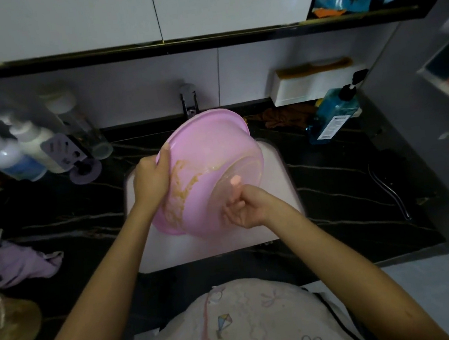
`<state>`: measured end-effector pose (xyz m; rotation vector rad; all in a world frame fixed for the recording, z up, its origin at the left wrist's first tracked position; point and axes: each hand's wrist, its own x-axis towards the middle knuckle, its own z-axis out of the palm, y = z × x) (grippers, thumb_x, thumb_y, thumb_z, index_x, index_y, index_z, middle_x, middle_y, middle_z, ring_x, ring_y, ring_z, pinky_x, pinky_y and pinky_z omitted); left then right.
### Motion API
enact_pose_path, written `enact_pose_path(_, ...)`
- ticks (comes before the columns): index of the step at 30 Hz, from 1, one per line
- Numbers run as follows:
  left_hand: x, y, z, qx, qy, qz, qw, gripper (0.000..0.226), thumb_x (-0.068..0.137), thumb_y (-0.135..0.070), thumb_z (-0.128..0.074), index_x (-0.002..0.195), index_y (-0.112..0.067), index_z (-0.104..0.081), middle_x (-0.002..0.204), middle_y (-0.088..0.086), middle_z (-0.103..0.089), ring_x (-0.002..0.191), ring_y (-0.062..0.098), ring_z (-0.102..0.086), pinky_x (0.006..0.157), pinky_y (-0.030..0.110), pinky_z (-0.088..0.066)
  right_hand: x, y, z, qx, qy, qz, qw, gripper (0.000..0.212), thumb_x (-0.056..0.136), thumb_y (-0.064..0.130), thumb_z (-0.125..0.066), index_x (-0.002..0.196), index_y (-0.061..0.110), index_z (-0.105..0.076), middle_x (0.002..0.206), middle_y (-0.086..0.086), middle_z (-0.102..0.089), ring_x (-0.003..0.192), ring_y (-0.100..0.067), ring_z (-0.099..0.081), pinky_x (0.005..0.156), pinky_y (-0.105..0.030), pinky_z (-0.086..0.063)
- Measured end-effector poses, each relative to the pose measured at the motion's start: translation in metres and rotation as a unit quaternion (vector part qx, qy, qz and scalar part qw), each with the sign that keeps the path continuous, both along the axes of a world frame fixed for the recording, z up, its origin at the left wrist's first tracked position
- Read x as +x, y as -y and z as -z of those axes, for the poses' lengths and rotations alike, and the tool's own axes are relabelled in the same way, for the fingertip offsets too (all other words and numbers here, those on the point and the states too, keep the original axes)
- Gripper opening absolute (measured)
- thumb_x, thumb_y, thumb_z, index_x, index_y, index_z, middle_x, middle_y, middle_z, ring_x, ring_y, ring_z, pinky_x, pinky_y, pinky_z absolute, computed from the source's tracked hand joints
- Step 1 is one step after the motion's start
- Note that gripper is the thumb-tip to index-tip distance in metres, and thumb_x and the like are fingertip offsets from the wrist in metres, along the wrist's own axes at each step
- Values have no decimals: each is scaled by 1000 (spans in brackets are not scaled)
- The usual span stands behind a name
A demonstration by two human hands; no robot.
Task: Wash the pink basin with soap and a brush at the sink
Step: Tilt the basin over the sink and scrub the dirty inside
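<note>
— What surrounds the sink?
— A black counter (333, 184) veined with pale lines holds a white sink (277, 168), and a faucet (188, 100) stands at the back wall. At the left stand white pump bottles (9, 152). A blue pump bottle (333, 115) is at the right, and a lilac cloth (21, 262) lies crumpled on the counter's left side.
— And the pink basin (209, 149)?
— It hangs above the sink, tipped on its side. Its rim is up near the faucet and its base faces the person. Brownish smears streak its wall.
— How does the person hold it?
— The left hand (151, 179) grips the rim at the left, fingers wrapped over the edge. The right hand (248, 209) sits at the base with curled fingers, one fingertip against the plastic. Blur hides whether it holds anything.
</note>
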<state>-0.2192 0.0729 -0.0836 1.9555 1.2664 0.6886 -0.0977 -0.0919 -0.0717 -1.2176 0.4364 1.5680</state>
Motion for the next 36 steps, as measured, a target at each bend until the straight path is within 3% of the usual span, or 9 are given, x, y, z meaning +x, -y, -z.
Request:
enact_pose_path(5, -2, -4, 1, -17, 11, -8, 1000, 60, 98, -46, -40, 49, -11, -39, 53, 7, -45, 61, 20, -44, 59, 33, -30, 23, 18, -51, 133, -71, 53, 987, 21, 75, 2, -40, 57, 11, -47, 43, 4, -44, 28, -3, -34, 33, -11, -37)
enact_pose_path(7, -4, -5, 5, -38, 21, -21, 999, 60, 98, -46, -39, 49, -10, -40, 56, 11, -47, 64, 19, -45, 60, 33, -32, 38, 19, -41, 98, 40, 30, 994, 19, 70, -1, -36, 61, 11, -48, 50, 2, -43, 29, -4, -35, 39, -16, -45)
enact_pose_path(10, -2, 4, 2, -40, 12, -20, 999, 61, 98, -47, -37, 53, -6, -45, 56, 10, -48, 62, 21, -45, 61, 32, -31, 20, 11, -21, -59, 306, -119, 943, 30, 85, -2, -33, 111, 5, -47, 61, -6, -44, 35, -11, -46, 48, -29, -50)
enact_pose_path(13, 0, 11, 0, -21, -2, -24, 1000, 62, 99, -46, -35, 57, -2, -50, 59, 13, -49, 61, 22, -44, 60, 32, -30, -41, 0, -19, -32, 359, -244, 900, 69, 94, 9, -42, 149, 10, -2, 97, -17, -53, 70, -24, -59, 53, -33, -52)
enact_pose_path(17, -9, 7, 6, -33, 38, -30, 998, 58, 100, -42, -38, 53, -6, -40, 55, 10, -43, 56, 17, -37, 58, 34, -30, -51, -4, -7, -80, 544, -382, 742, 79, 97, 19, -45, 148, 6, 14, 121, -24, -55, 93, -39, -60, 75, -44, -55)
enact_pose_path(21, -8, 15, 3, -48, 49, -29, 997, 56, 101, -37, -38, 51, -12, -37, 52, 3, -40, 51, 13, -34, 58, 33, -26, -27, 3, -12, -132, 546, -314, 765, 61, 92, 15, -46, 145, 1, -18, 122, -20, -57, 101, -33, -62, 88, -40, -52)
enact_pose_path(26, -10, 9, 7, -90, 69, -60, 992, 54, 101, -37, -37, 61, -1, -46, 64, 13, -48, 64, 19, -39, 64, 33, -31, -56, 9, -14, -74, 569, -384, 724, 90, 96, 20, -43, 140, 6, 34, 120, -16, -60, 102, -32, -61, 82, -34, -43)
enact_pose_path(30, -13, 15, 9, -85, 80, -60, 991, 50, 101, -35, -35, 68, 0, -49, 73, 18, -52, 72, 20, -44, 67, 33, -32, 0, 1, -12, -200, 554, -343, 731, 97, 90, 21, -49, 141, 4, 32, 109, -18, -66, 92, -34, -65, 76, -35, -47)
enact_pose_path(36, -15, 22, 7, -39, 83, -44, 995, 50, 102, -31, -34, 54, -17, -38, 73, 29, -55, 67, 26, -45, 65, 38, -34, -33, 10, -11, -87, 662, -366, 648, 88, 93, 15, -44, 143, 5, 29, 97, -17, -66, 85, -34, -64, 75, -39, -49)
